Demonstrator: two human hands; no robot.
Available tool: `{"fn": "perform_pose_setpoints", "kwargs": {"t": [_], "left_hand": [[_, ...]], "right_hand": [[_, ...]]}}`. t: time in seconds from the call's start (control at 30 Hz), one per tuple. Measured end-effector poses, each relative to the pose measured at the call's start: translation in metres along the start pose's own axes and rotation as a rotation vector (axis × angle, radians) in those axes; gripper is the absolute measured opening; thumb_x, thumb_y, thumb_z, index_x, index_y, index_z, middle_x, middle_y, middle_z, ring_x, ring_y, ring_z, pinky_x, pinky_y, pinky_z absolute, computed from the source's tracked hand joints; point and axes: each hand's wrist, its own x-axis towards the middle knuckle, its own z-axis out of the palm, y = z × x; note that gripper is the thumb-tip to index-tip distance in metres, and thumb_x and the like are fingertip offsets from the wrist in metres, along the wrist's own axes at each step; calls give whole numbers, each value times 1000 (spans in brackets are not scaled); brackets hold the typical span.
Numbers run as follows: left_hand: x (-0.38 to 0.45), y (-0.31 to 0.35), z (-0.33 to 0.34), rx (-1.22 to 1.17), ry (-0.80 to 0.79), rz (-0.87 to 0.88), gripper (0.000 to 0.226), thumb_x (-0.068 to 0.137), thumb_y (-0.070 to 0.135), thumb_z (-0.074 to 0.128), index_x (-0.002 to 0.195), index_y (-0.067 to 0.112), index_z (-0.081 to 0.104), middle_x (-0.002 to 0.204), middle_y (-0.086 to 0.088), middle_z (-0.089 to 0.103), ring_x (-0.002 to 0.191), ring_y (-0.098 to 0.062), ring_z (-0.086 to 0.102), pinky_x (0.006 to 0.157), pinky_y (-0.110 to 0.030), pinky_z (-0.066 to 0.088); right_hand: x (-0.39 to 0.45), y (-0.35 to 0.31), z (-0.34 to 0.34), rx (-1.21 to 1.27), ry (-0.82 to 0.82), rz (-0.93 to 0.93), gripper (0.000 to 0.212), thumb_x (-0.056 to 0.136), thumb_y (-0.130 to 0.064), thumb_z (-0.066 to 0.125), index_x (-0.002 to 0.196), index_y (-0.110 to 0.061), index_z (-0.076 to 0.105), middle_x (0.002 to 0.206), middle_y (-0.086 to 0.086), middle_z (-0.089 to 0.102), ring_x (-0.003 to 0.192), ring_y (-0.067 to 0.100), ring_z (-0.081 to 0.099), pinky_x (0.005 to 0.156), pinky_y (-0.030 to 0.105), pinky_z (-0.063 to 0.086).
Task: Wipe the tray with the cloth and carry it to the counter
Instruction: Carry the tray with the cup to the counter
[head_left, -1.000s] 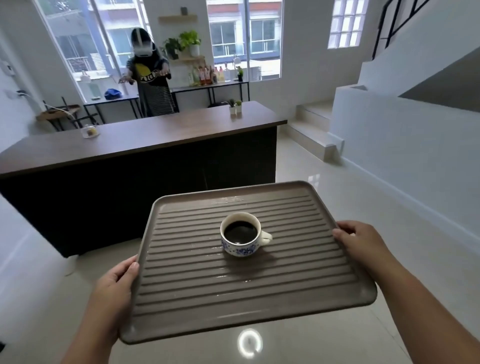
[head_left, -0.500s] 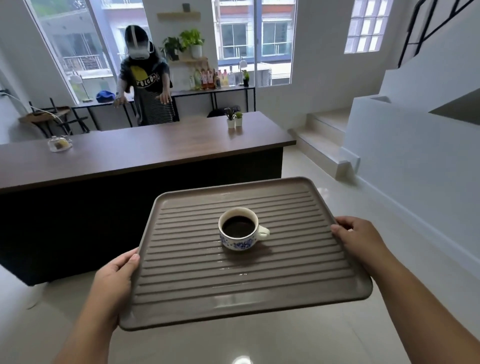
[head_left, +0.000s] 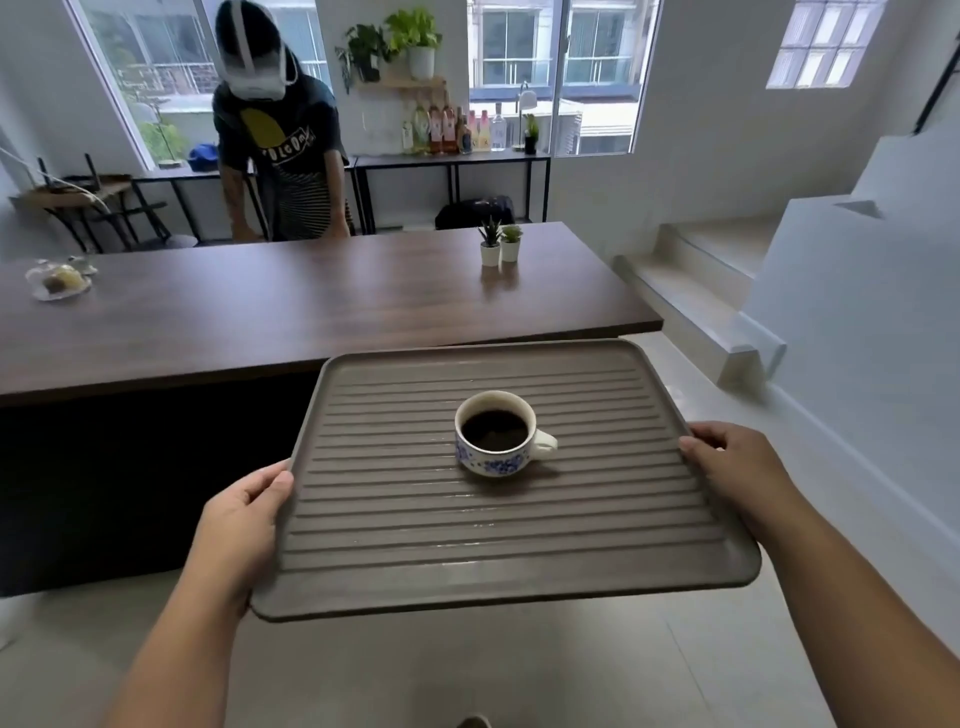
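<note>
Both hands grip the tray from the head view, the only view given: the left hand (head_left: 244, 512) clamps the left rim with its thumb on top and fingers under, and the right hand (head_left: 727, 462) clamps the right rim the same way, thumb lying over the edge. The tray (head_left: 519, 577), a ribbed brown-grey slab, hangs in the air between them, its far edge just short of the near edge of the table (head_left: 291, 312), the long dark wooden counter it is bound for. A cup (head_left: 496, 434), white with a blue pattern and full of dark liquid, stands upright near the tray's middle, handle to the right. The carry looks nearly finished; what seems left is the set-down. To do it well, I judge the tray should be kept level with both sides at one height, raised over the table's near edge and not nudged into it, then lowered slowly so the liquid does not slop, far edge landing first. Open wood to the left of the plants looks like the best spot. Counting: one tray, one cup, two small potted plants (head_left: 500, 247) on the table's far right, one covered glass dish (head_left: 57, 280) at its far left, one other person (head_left: 275, 150) beyond the table. No cloth is in sight.
</note>
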Motion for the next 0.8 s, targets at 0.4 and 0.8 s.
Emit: {"fn": "perform_pose_setpoints", "kwargs": {"t": [0.4, 0.8], "left_hand": [[216, 40, 81, 199, 21, 56, 25, 98, 15, 54, 120, 14, 66, 108, -4, 67, 101, -22, 62, 89, -33, 45], [355, 36, 174, 549, 83, 61, 37, 90, 37, 64, 123, 21, 65, 96, 1, 71, 85, -18, 63, 72, -33, 47]], "right_hand": [[219, -25, 95, -47, -7, 48, 22, 87, -16, 60, 107, -13, 69, 96, 4, 70, 89, 20, 64, 83, 32, 47], [418, -11, 155, -167, -130, 48, 24, 87, -18, 61, 109, -13, 68, 91, 1, 65, 91, 21, 61, 78, 30, 43]]}}
